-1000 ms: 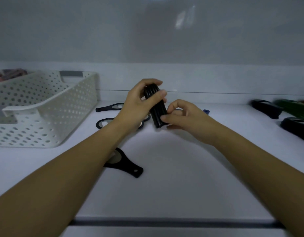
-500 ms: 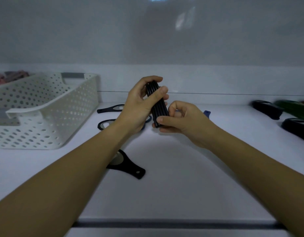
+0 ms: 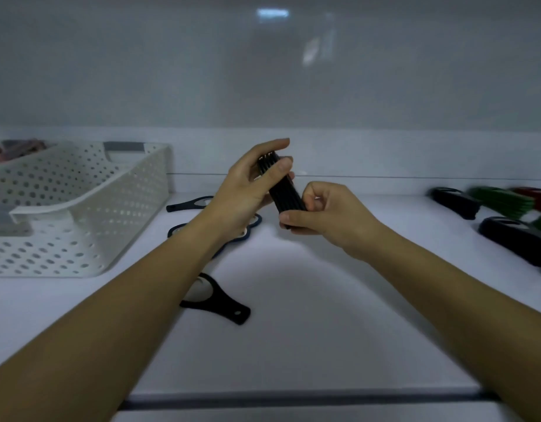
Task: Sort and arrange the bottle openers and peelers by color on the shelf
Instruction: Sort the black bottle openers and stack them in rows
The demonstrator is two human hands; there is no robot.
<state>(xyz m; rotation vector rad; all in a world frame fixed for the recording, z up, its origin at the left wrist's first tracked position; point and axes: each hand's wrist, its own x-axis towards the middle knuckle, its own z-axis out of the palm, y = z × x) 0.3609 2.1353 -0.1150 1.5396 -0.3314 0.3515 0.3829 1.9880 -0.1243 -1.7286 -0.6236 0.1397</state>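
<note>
L hand grips black stack top | R hand pinches btm, fingers curled

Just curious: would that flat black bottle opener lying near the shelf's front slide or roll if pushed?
Likely slide: the flat black bottle opener lies flush on the smooth white shelf. Probably light, being thin with a cut-out ring.

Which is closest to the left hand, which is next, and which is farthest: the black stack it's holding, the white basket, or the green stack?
1. Black stack: gripped in the left hand itself.
2. White basket: on the shelf, just to that hand's left.
3. Green stack: far off on the right side.
</note>
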